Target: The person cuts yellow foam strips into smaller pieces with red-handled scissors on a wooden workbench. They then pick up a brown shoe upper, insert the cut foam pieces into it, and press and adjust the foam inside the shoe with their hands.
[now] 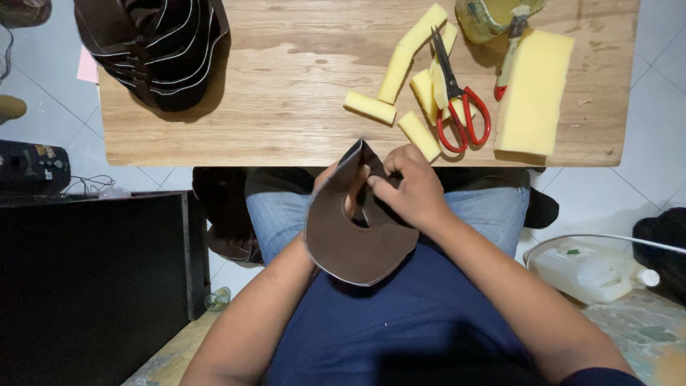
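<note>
Holding a brown leather piece (350, 239) over my lap, I keep it just below the near edge of the wooden table (286, 93). The piece is curved, with a pale stitched rim and a hole in the middle. My right hand (411, 189) lies on top of it, and its fingers (379, 187) are bent and pinching the leather near the hole. My left hand (341, 187) is mostly hidden behind the leather. I can see only some fingertips poking up at the top edge and through the hole, so it grips the piece from underneath.

On the table, to the right, lie red scissors (461, 100) with the blades pointing away from me. Around them are cut strips of yellow foam (407, 53), and one strip touches the scissors. A big yellow foam block (532, 93) sits just beside the scissors, further right. A brush with a red tip (509, 57) rests between them, leaning into a messy glue pot (486, 16) at the far edge. At the far left corner is a stack of dark leather pieces (157, 50).

A white plastic jug (589, 271) lies on the floor to my right.
</note>
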